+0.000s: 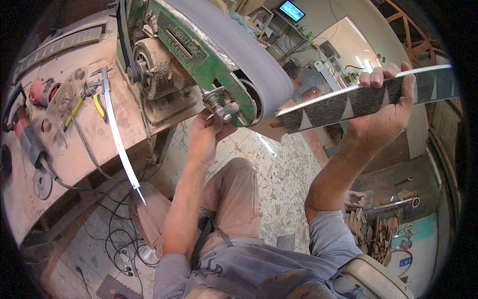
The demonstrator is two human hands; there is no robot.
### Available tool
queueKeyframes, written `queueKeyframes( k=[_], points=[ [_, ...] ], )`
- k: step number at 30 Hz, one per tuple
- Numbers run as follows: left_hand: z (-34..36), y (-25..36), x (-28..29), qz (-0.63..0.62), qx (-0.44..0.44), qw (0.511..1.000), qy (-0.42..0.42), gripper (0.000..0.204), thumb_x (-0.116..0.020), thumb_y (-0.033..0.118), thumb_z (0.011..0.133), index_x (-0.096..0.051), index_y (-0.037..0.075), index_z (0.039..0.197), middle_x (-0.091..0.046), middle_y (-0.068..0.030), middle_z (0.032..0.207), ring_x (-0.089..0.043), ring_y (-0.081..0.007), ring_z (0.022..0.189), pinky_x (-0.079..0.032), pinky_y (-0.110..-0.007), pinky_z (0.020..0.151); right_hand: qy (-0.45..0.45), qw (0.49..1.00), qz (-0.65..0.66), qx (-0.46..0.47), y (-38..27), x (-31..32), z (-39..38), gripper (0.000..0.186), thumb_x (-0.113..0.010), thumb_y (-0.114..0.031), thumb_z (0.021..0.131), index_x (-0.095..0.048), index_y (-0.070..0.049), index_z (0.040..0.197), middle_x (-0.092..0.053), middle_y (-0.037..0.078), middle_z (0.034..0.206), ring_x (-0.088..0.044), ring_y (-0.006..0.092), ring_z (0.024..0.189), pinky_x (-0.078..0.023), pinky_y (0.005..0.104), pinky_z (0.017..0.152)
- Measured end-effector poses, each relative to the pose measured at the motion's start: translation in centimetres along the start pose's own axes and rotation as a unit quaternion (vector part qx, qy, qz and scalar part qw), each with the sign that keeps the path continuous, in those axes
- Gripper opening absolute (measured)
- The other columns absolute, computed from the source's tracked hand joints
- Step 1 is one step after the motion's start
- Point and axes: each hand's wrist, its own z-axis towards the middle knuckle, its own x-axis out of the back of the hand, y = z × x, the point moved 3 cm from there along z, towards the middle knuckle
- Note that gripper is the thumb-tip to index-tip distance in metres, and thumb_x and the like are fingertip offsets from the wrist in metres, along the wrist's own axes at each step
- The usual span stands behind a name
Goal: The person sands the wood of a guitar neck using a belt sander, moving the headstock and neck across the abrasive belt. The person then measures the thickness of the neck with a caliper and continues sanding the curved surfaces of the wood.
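Observation:
My right hand (386,102) is closed around a long guitar neck (343,107) with a dark fretboard, pale pointed inlays and a white edge. Its tan wooden end (270,128) reaches beneath the rounded front of a green belt sander (199,55). The grey sanding belt (266,65) looks smeared, as if running; whether wood meets belt is hard to see. Under the sander's front, my left hand (205,132) has its fingers bent close to a metal knob and spring (219,104). That knob partly hides the fingers, so what they grip cannot be made out.
On the wooden bench (89,144) at left lie a red angle grinder (27,132), yellow-handled pliers (99,107) and a thin white strip (119,139) overhanging the edge. Black cables (122,244) coil on the floor. Wood offcuts (368,234) are stacked at lower right.

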Motion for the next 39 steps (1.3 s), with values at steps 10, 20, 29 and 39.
queueKeyframes(
  k=[10, 20, 29, 39],
  points=[
    [-0.5, -1.3, 3.0, 0.014, -0.007, 1.0, 0.019, 0.029, -0.052, 0.009, 0.102, -0.056, -0.004, 0.128, -0.066, -0.0167, 0.124, -0.07, -0.0302, 0.102, -0.059, -0.042, 0.095, 0.034, 0.998, 0.003, -0.044, 3.9, 2.0, -3.6, 0.044, -0.059, -0.05, 0.1, -0.053, -0.007, 0.11, -0.058, 0.006, 0.07, -0.059, 0.0207, 0.053, -0.056, 0.0411, 0.053],
    [-11.7, -1.7, 1.0, 0.057, -0.226, 0.97, 0.076, 0.044, -0.053, 0.037, 0.106, -0.04, 0.011, 0.138, -0.05, -0.0235, 0.143, -0.058, -0.033, 0.124, -0.054, -0.05, 0.101, 0.217, 0.975, 0.007, -0.035, 4.8, 16.1, -15.4, 0.104, -0.029, -0.092, 0.084, -0.053, 0.0, 0.126, -0.055, 0.011, 0.07, -0.057, 0.0218, 0.058, -0.054, 0.0428, 0.061],
    [-17.7, 0.4, -1.6, 0.155, -0.359, 0.92, -0.04, 0.042, -0.06, 0.023, 0.101, -0.041, 0.015, 0.138, -0.043, -0.0225, 0.15, -0.05, -0.0347, 0.135, -0.049, -0.054, 0.11, 0.387, 0.869, 0.091, -0.294, 8.6, 20.8, -26.9, 0.066, -0.039, -0.062, 0.101, -0.063, -0.001, 0.109, -0.063, 0.012, 0.096, -0.061, 0.0265, 0.093, -0.05, 0.0396, 0.085],
    [-19.3, 1.6, -1.7, 0.191, -0.376, 0.906, -0.04, 0.044, -0.056, 0.02, 0.103, -0.038, 0.013, 0.143, -0.038, -0.0244, 0.155, -0.047, -0.035, 0.139, -0.046, -0.053, 0.114, 0.353, 0.836, 0.18, -0.378, 9.0, 19.4, -28.7, 0.066, -0.042, -0.063, 0.099, -0.066, -0.002, 0.104, -0.064, 0.009, 0.095, -0.059, 0.0231, 0.092, -0.046, 0.0366, 0.083]
  ],
)
